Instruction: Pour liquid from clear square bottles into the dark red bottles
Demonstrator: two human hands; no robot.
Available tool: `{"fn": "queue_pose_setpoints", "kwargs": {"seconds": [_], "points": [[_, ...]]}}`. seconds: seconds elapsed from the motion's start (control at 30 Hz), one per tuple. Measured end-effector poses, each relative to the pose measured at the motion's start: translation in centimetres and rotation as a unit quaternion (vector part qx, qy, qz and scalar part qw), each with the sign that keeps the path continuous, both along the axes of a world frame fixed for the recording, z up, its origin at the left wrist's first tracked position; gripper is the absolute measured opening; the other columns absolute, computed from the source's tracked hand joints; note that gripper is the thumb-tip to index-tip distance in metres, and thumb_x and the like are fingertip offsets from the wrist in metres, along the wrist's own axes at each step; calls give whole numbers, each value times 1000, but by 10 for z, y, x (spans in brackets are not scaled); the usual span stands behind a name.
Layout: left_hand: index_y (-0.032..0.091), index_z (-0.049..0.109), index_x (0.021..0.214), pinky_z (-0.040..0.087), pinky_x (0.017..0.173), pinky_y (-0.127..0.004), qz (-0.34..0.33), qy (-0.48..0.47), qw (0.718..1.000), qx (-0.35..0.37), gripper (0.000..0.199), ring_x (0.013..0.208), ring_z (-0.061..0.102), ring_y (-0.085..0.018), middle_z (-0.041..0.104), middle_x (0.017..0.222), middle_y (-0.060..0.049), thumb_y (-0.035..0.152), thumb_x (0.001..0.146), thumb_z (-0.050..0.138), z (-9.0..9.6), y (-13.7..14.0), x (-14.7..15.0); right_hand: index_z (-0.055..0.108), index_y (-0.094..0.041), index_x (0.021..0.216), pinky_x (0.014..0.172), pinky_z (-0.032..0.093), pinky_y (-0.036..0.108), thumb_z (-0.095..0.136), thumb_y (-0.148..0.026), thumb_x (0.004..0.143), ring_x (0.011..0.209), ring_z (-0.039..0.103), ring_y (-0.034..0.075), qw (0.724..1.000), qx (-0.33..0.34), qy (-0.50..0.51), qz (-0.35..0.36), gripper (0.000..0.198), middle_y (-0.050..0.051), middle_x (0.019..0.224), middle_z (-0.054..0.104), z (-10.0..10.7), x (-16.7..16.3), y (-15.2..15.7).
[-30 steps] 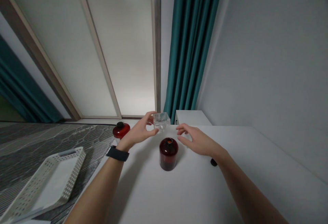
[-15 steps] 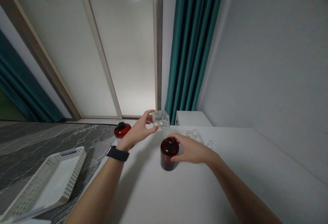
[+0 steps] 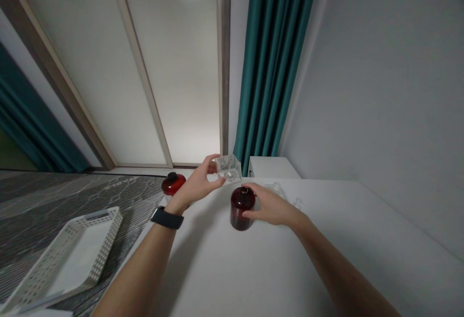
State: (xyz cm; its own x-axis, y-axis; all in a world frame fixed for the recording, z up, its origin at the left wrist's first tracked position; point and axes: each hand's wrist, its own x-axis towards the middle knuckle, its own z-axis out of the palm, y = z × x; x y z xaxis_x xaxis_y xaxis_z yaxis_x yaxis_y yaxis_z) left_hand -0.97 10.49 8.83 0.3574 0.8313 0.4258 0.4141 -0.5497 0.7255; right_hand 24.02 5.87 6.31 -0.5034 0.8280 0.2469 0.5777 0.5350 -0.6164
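My right hand (image 3: 270, 204) is wrapped round a dark reddish-brown bottle (image 3: 241, 213), whose narrow neck shows no cap and tips slightly away from me. To its left, my left hand (image 3: 202, 181) grips a clear, square, glass-like container (image 3: 228, 169) between thumb and fingers, close to the table's far edge. Behind my left wrist stands a second red bottle (image 3: 173, 184) with a black cap, its lower part hidden by the hand. Clear transparent pieces (image 3: 277, 189) lie beyond my right hand, partly covered by it.
The white table (image 3: 232, 278) spreads under both hands. A white perforated basket (image 3: 105, 249) sits at the left, below the table's edge. A small clear object (image 3: 298, 204) rests right of my right hand. Past the far edge are a white cabinet (image 3: 273, 167) and a green curtain (image 3: 270, 75).
My right hand has moved the dark bottle a little away from me and slightly right, tipping its neck forward. My left hand and the clear container have barely shifted.
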Motion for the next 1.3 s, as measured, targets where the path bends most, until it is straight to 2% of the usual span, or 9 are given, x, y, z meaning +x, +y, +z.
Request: {"fn": "queue_pose_setpoints", "kwargs": {"seconds": [0.13, 0.23, 0.3, 0.37, 0.5, 0.6, 0.93, 1.2, 1.3], "points": [[23, 42, 139, 49, 104, -52, 6, -1, 1000, 4, 61, 112, 64, -26, 64, 117, -11, 34, 86, 69, 2, -2, 2, 53, -23, 135, 100, 49, 52, 81, -33, 75, 116, 63, 32, 1000, -18, 11, 1, 68, 13, 131, 64, -2, 3, 1], [23, 41, 140, 49, 105, -52, 6, -2, 1000, 0, 62, 114, 64, -27, 63, 120, -12, 34, 85, 69, 4, -4, 4, 42, -21, 147, 111, 41, 57, 83, -35, 72, 132, 53, 35, 999, -51, 4, 2, 86, 18, 148, 52, -1, 8, 2], [22, 41, 139, 48, 106, -51, 3, -3, 1000, 3, 62, 114, 63, -26, 63, 120, -11, 33, 85, 69, 5, -5, 5, 35, -21, 151, 113, 39, 58, 80, -36, 76, 136, 50, 34, 997, -72, 13, -3, 88, 18, 154, 46, 1, 13, 2], [22, 41, 139, 47, 107, -51, -1, -3, 1000, 8, 61, 114, 63, -26, 63, 121, -11, 31, 85, 68, 7, -6, 6, 35, -24, 151, 112, 41, 58, 73, -37, 83, 133, 54, 32, 996, -78, 38, -21, 79, 16, 151, 50, 3, 16, 4], [21, 39, 140, 46, 109, -51, -14, 4, 999, 34, 63, 114, 62, -24, 62, 122, -10, 28, 85, 69, 8, -7, 9, 43, -22, 145, 109, 44, 53, 57, -39, 94, 124, 60, 27, 989, -43, 125, -62, 55, 15, 133, 63, 2, 14, 11], [21, 37, 142, 45, 109, -51, -14, 16, 998, 65, 66, 115, 61, -24, 61, 122, -10, 25, 85, 70, 7, -6, 9, 43, -23, 144, 109, 44, 52, 48, -42, 99, 120, 62, 25, 979, -26, 190, -75, 49, 14, 129, 63, -1, 9, 20], [28, 35, 146, 47, 109, -51, -52, 33, 991, 118, 73, 123, 57, -27, 54, 139, -11, 18, 84, 72, 5, -8, 12, 39, -25, 147, 111, 41, 50, 49, -58, 95, 128, 54, 28, 963, -60, 257, -45, 63, 14, 137, 55, -6, -10, 33], [30, 32, 150, 46, 111, -50, -87, 32, 987, 134, 74, 131, 53, -27, 48, 148, -11, 20, 87, 70, 9, -10, 17, 40, -24, 146, 105, 46, 51, 55, -63, 91, 116, 61, 29, 959, -58, 277, -25, 70, 12, 122, 63, 0, -6, 31], [29, 23, 154, 45, 113, -50, -82, 26, 989, 121, 83, 132, 53, -28, 46, 150, -13, 22, 86, 71, 6, -7, 19, 41, -23, 146, 103, 47, 50, 55, -62, 91, 110, 63, 28, 956, -53, 286, -39, 69, 11, 116, 63, 2, -7, 30]]}}
